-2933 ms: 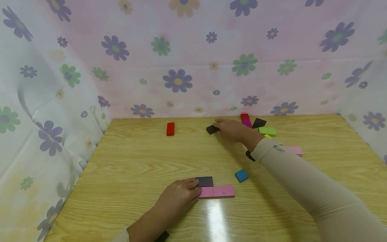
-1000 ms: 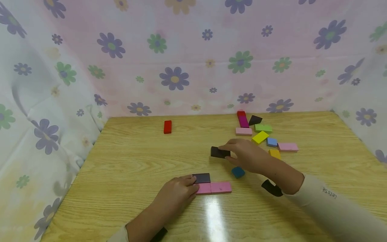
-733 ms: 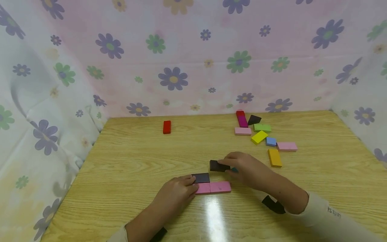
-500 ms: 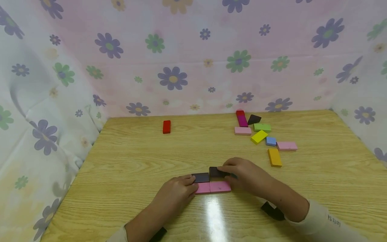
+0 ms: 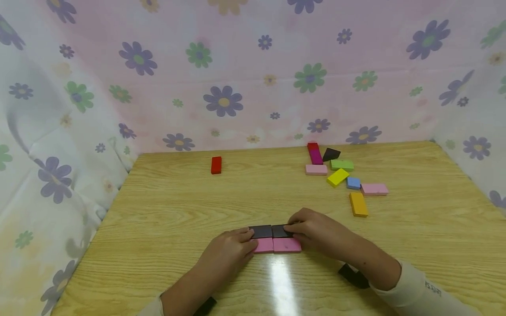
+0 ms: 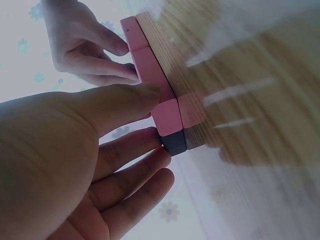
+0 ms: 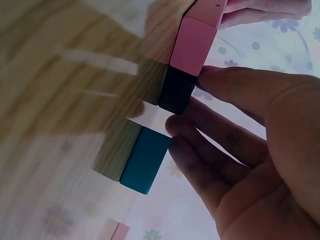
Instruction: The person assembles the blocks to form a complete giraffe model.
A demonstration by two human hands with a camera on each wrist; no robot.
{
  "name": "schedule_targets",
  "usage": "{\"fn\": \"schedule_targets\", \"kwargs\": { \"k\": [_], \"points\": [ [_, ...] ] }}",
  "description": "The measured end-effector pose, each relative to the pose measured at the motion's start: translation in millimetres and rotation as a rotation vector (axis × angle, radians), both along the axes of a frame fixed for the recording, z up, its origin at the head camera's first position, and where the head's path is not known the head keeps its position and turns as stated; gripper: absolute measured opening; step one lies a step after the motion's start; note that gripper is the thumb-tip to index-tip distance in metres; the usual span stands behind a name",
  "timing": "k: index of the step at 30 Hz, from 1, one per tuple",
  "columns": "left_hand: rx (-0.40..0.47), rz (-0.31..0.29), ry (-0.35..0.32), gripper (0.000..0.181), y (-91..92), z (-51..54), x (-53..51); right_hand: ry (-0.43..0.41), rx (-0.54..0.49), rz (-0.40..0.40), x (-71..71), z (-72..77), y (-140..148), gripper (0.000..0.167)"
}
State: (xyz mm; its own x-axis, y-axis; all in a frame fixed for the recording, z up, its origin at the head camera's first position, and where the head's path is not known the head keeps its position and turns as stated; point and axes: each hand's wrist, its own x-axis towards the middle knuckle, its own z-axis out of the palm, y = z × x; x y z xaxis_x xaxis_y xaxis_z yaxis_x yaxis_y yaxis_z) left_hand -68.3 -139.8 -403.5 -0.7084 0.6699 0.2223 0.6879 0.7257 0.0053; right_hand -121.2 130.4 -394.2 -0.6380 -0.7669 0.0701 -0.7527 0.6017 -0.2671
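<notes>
Flowered cloth hangs behind a wood-grained table, where the right pink block lies between the two hands. Against its left end is the left pink block; along its far side lies the right black block, end to end with the left black block. The right hand pinches the right black block. The left hand grips the left pink block and left black block together — thumb on the pink, fingertips at the black. Beyond the right pink block sits a teal block — whether right-hand fingers touch it, I cannot tell. Well behind the right pink block, rightward, lie an orange block and a yellow block; leftward, a red block.
</notes>
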Motion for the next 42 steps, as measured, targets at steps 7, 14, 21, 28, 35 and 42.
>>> {"fn": "schedule_targets", "kwargs": {
  "k": [7,14,21,28,35,42],
  "points": [
    [-0.003,0.004,-0.001,0.015,-0.5,-0.2,-0.1,-0.021,0.008,-0.009,0.3,-0.6,-0.5,0.026],
    [-0.002,0.010,-0.014,0.016,0.0,-1.7,-0.6,-0.048,0.037,-0.017,2.1,2.0,-1.3,0.048],
    [0.005,0.014,-0.015,0.014,-0.4,-2.3,-0.7,-0.044,0.054,-0.027,2.6,3.0,-2.5,0.048],
    [0.019,0.025,-0.023,0.014,0.0,-4.1,-0.6,-0.042,0.055,-0.032,3.6,1.9,-3.5,0.049],
    [0.016,0.012,-0.005,0.015,-0.9,-1.9,0.1,-0.031,0.039,-0.029,2.8,1.9,-1.5,0.047],
    [0.044,0.000,0.002,0.012,-0.7,-0.6,0.4,0.078,-0.024,-0.117,-5.1,6.2,17.6,0.040]
  ]
}}
